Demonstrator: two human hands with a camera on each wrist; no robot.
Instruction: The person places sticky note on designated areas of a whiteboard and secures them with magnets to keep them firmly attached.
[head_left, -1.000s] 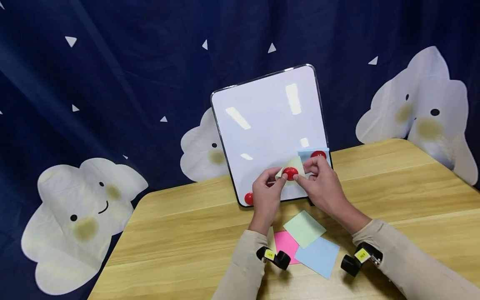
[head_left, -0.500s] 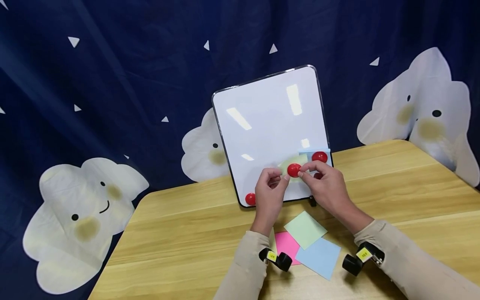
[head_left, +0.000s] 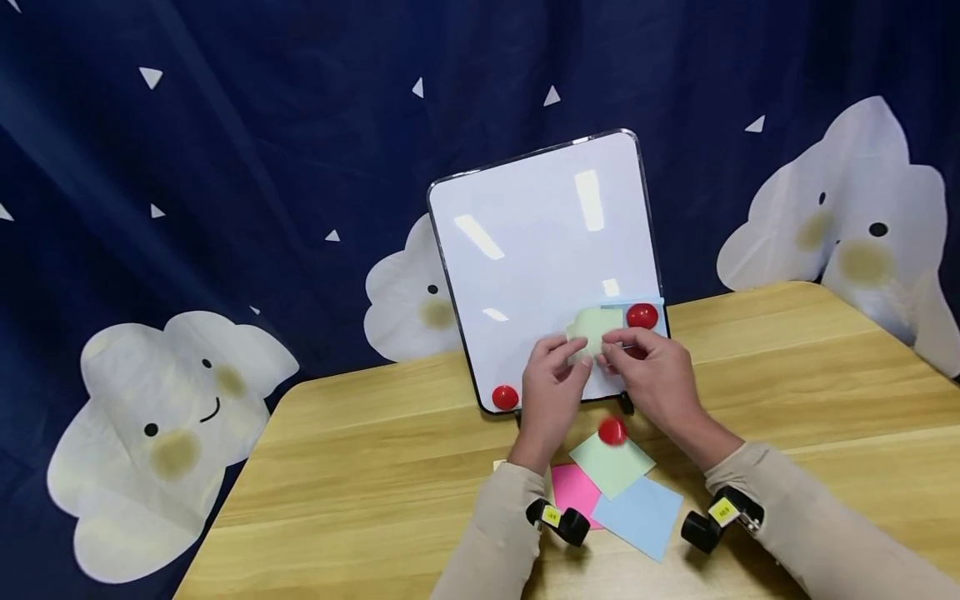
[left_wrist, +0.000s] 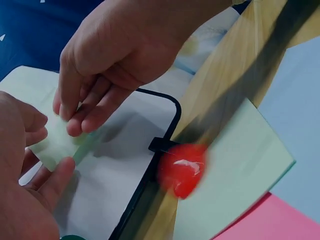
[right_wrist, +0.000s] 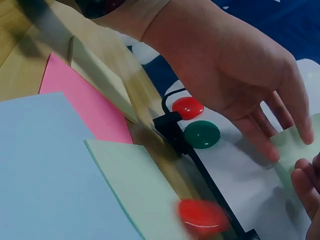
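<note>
In the head view, a light green sticky note is in front of the whiteboard's lower part. My left hand pinches its left side between finger and thumb. The right hand has its fingertips on the right side, seeming to pinch it too. Whether the note touches the board is unclear. A red round magnet, blurred in both wrist views, is in mid-air over the loose sheets, apart from both hands. On the board's right, a blue note bears another red magnet.
More magnets sit on the board: one red at lower left, one green beside it. Loose notes lie on the wooden table: green, pink, blue and pale yellow. A dark blue curtain hangs behind.
The red magnet held against the green note has slipped from my fingers and drops toward the table. Both hands have stayed near the note, which has shifted slightly right.
</note>
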